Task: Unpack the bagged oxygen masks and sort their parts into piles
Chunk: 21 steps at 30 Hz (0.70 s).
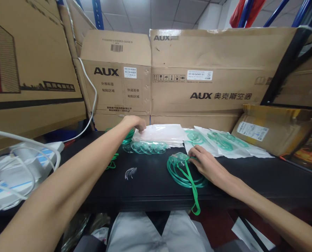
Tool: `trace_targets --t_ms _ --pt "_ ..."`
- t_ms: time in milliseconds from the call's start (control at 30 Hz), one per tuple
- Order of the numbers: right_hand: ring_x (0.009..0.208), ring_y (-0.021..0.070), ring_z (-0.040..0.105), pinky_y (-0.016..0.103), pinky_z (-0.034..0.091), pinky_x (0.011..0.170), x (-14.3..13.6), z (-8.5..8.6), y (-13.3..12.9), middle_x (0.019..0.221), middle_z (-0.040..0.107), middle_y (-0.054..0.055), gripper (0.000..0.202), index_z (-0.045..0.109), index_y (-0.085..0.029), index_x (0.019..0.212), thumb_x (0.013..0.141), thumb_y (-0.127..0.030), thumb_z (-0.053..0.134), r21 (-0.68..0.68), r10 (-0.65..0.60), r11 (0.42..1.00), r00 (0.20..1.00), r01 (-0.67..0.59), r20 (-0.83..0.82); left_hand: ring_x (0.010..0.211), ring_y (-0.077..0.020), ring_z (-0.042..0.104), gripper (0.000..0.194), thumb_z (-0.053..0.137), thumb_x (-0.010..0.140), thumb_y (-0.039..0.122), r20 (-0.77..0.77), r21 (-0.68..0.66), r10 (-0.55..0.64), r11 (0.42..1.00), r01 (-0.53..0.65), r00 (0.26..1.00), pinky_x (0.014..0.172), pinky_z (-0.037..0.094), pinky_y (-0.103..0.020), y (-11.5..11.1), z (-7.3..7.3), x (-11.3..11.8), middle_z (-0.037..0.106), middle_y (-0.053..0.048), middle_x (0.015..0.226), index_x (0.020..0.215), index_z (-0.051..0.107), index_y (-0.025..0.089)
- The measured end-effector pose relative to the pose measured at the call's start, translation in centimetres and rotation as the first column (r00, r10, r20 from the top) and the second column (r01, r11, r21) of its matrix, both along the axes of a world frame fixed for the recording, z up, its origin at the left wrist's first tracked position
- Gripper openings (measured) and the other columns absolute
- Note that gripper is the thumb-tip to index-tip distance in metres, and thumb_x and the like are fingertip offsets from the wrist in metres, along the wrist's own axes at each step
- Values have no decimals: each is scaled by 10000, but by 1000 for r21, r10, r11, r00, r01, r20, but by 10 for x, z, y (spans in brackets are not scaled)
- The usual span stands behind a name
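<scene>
A clear green oxygen mask (179, 158), with coiled green tubing (175, 175) and a flat green elastic strap (194, 192), lies at the front of the black table. My right hand (204, 161) is closed at the mask's right side, fingertips partly hidden. Farther back, my left hand (138, 123) has its fingers curled onto the left corner of a stack of white plastic bags (163, 132). In front of that stack is a row of nested clear green masks (149, 147). Several thin metal strips (130, 173) rest left of the coil.
Bagged masks with tubing (221, 140) overlap at the back right beside a cardboard box (266, 126). More green tubing (127, 137) and green straps (112, 162) lie behind my left forearm. A white power strip with cables (45, 154) sits left. Large cartons (198, 84) wall the back.
</scene>
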State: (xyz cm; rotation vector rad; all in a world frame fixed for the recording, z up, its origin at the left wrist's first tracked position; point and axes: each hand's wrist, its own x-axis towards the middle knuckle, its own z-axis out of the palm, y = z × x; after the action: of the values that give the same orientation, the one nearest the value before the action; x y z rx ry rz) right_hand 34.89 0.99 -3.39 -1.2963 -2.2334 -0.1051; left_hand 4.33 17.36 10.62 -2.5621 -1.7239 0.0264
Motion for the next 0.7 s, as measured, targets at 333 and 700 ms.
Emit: trace_targets --t_ms 333,700 --pt "753 195 566 322 424 672 -5 6 -10 896 587 15 35 462 -255 1003 1023 -227 454 7 27 1000 998 -27 -48 904 -221 696 627 369 975 705 412 105 -391 918 383 823 790 488 -303 -124 -43 54 780 -43 1018 1095 767 236" --pt "794 205 628 314 463 671 -7 -1 -28 996 568 70 192 525 -248 1173 1089 -291 358 116 143 982 987 -152 79 870 -238 699 412 563 909 650 590 -55 -272 926 373 761 751 472 -312 -174 -84 63 759 6 829 979 747 288"
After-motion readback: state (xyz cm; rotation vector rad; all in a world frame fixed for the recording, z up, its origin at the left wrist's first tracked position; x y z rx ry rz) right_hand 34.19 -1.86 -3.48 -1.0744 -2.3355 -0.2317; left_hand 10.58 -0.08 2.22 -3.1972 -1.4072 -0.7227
